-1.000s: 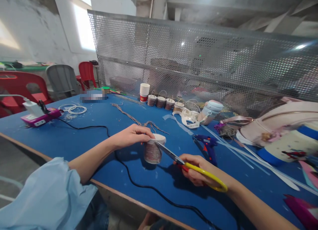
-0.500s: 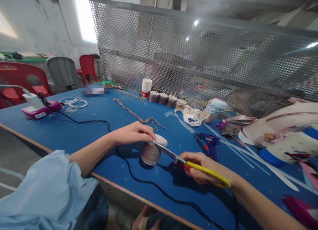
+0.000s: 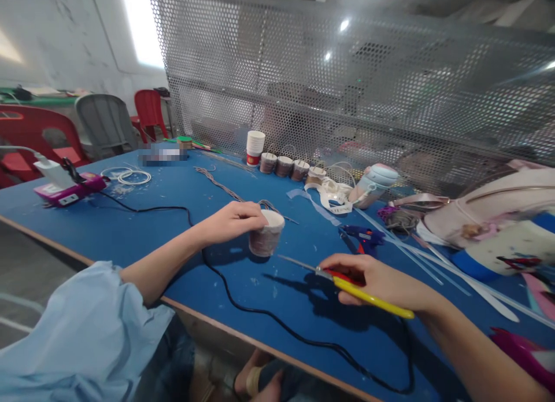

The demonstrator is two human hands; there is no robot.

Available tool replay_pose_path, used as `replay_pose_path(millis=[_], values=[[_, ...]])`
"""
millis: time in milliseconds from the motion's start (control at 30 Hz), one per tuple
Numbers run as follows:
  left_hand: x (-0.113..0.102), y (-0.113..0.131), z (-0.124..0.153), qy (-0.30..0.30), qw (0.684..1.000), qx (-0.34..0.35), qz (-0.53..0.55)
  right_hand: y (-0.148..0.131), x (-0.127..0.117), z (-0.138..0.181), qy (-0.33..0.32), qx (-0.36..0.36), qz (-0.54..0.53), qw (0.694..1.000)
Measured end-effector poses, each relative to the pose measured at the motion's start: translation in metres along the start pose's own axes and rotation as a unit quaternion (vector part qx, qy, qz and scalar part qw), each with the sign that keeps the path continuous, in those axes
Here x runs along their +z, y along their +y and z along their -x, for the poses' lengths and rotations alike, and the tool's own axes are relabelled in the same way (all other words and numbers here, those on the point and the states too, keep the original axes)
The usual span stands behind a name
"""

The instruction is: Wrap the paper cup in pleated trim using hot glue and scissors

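My left hand (image 3: 240,221) grips the rim of a cup wrapped in brownish cord (image 3: 265,241), its white mouth facing up. The cup seems slightly raised or tilted over the blue table; I cannot tell whether its base touches. My right hand (image 3: 368,277) is closed around scissors (image 3: 347,283) with red and yellow handles. Their blades point left toward the cup's lower side, apart from it. Just behind the cup lie twisted brown cords (image 3: 225,188). A blue glue gun (image 3: 364,235) rests beyond my right hand.
Several wrapped cups (image 3: 284,166) and a paper cup stack (image 3: 255,147) line the mesh panel (image 3: 208,72). A bottle (image 3: 375,185) and a bag (image 3: 485,208) stand right. A black cable (image 3: 264,318) crosses the table from a purple power strip (image 3: 71,191).
The scissors have moved away from the cup's rim, down and to the right. My left hand has shifted the cup slightly up and away from me.
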State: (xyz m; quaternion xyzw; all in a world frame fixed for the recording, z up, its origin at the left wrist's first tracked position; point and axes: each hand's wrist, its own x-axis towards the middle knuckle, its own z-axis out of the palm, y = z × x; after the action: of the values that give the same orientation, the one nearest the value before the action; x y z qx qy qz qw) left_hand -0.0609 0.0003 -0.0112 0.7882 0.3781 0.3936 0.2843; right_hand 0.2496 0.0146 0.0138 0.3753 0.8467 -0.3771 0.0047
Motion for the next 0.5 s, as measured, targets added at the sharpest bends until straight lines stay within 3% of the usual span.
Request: replay_pose_path(millis=[167, 267, 367, 500], values=[[0.008, -0.009, -0.003, 0.067, 0.989, 0.033, -0.126, 0.028, 0.000, -0.015, 0.174, 0.074, -0.027, 0.982], [0.014, -0.018, -0.002, 0.067, 0.977, 0.029, -0.201, 0.039, 0.005, -0.029, 0.256, 0.146, 0.089, 0.952], [0.018, -0.025, -0.001, 0.056, 0.967, 0.033, -0.248, 0.044, 0.012, -0.034, 0.269, 0.196, 0.183, 0.925], [0.015, -0.024, -0.002, 0.033, 0.958, 0.036, -0.283, 0.044, 0.020, -0.028, 0.254, 0.192, 0.171, 0.932]])
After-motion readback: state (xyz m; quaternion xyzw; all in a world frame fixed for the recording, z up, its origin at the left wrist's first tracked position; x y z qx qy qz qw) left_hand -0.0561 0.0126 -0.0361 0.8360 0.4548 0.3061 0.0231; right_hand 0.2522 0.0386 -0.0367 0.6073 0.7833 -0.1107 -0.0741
